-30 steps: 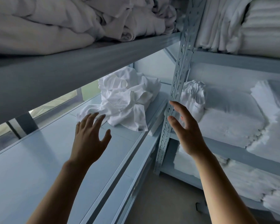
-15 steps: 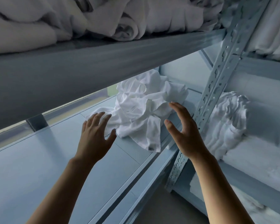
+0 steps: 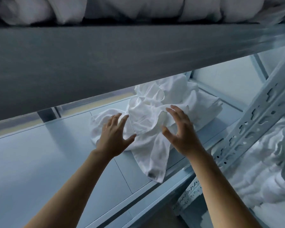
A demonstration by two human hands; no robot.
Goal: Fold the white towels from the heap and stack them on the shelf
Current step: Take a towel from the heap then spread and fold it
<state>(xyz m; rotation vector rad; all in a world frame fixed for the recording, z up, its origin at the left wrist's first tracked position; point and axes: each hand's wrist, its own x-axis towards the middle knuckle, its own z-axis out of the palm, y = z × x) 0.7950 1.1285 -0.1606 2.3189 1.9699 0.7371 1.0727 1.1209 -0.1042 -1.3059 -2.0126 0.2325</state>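
Head view, my left hand (image 3: 115,137) spread and released, my right hand (image 3: 182,134) loosely bent, grasping nothing, both over near edge of white towel heap (image 3: 156,111), contact indeterminate, heap on shelf (image 3: 39,162), slotted upright (image 3: 257,125) right.

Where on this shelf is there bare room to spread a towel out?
The shelf board is bare left of the towel heap and left hand. Crowded: the heap sits at the right end by the post, and stacked towels fill the bay beyond.

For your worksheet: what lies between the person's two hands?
Head view: crumpled cloth of the towel heap lies between left hand and right hand.
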